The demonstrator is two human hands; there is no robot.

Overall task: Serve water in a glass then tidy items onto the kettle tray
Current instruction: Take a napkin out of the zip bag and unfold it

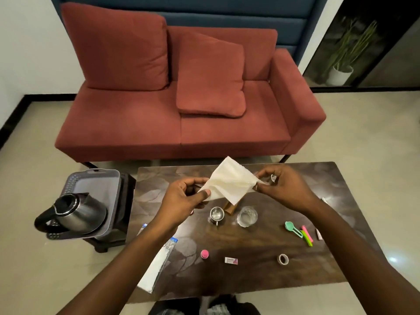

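Table edges clear; hands hold napkin midair.

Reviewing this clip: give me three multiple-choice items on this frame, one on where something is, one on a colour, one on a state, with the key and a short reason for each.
1. Where does the kettle stand?
A. On the grey tray to the left of the table
B. On the sofa seat
C. On the table beside the glass

2. What colour is the sofa?
A. Grey
B. Green
C. Red

3. What is the state of the tissue?
A. Lying flat on the table
B. Held up between both hands
C. Stuffed in the glass

Key:
1 A: the kettle sits on the tray, off the table's left end.
2 C: seat and cushions are red.
3 B: the left hand and the right hand each pinch a side of it above the table; the glass holds no tissue.
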